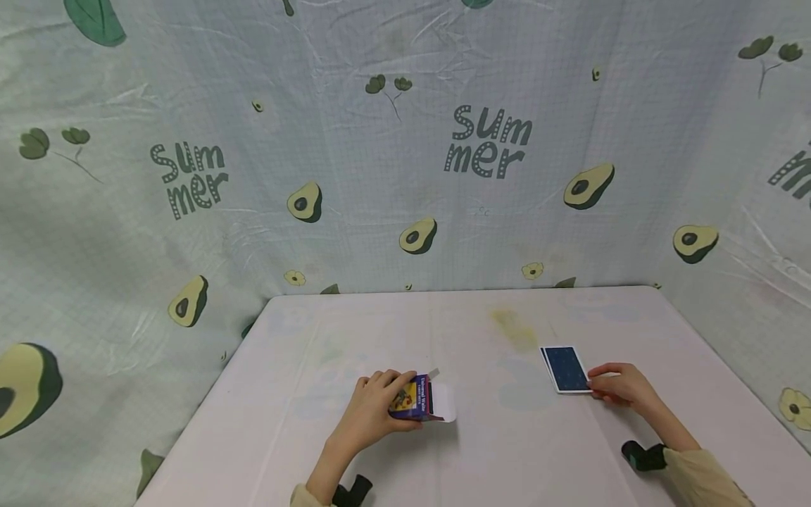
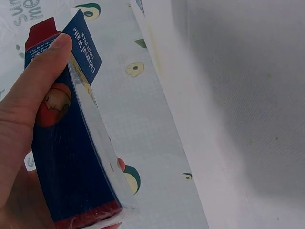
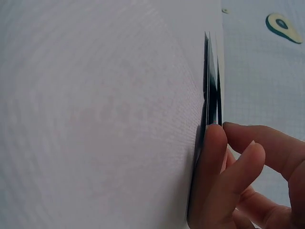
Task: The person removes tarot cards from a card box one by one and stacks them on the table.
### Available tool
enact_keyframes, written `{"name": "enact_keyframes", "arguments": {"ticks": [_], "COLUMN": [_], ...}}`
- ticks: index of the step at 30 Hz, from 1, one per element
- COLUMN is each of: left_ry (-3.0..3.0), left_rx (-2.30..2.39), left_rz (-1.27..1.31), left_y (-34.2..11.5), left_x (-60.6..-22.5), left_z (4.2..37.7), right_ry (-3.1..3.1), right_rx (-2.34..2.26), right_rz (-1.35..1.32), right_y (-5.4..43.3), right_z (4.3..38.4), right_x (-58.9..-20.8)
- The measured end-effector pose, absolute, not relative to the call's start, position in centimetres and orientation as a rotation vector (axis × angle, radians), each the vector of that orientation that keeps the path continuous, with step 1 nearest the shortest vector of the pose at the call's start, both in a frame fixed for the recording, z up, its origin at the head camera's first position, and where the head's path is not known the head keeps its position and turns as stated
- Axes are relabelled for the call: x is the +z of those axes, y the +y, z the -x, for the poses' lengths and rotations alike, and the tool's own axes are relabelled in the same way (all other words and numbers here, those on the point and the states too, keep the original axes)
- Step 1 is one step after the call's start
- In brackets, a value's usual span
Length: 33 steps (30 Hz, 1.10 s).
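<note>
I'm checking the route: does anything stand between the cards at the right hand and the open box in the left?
Nothing visible does: in the head view, only tabletop lies between the cards and the box, whose pale flap juts towards them.

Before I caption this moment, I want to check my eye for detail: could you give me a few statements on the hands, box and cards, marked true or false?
1. The left hand grips the box. True.
2. The box is fully closed. False: its flap stands open.
3. The right hand touches the cards. True.
4. The cards' top face is bright red. False: it is dark blue.
5. The cards lie against the box. False: they are apart from it, to its right.
6. The backdrop bears avocados. True.
</note>
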<state>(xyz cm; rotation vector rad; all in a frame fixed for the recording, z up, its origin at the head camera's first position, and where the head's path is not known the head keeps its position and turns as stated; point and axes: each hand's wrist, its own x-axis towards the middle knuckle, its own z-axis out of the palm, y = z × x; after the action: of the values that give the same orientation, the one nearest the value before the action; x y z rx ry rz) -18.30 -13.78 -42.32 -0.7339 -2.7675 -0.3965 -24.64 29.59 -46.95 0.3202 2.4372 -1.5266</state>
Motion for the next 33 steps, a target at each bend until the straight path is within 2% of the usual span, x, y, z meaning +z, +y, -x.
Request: {"name": "enact_keyframes", "arguments": {"ticks": [15,33], "left_ry": [-2.782,-2.731], "left_rx": [-0.415,-0.399], "left_rz": [0.74,0.779], "left_y": [-13.8,-13.2], "left_x": [-42.1,-41.6], "left_z": [18.2,18.6], "right_ry": [2.481,2.475], "right_rx": [-1.481,-1.409], "right_rz": [-0.313,-0.021], "right_y": [29.1,25.2], "right_z": [24.2,23.3], "right_x": [-46.5,-44.1]}}
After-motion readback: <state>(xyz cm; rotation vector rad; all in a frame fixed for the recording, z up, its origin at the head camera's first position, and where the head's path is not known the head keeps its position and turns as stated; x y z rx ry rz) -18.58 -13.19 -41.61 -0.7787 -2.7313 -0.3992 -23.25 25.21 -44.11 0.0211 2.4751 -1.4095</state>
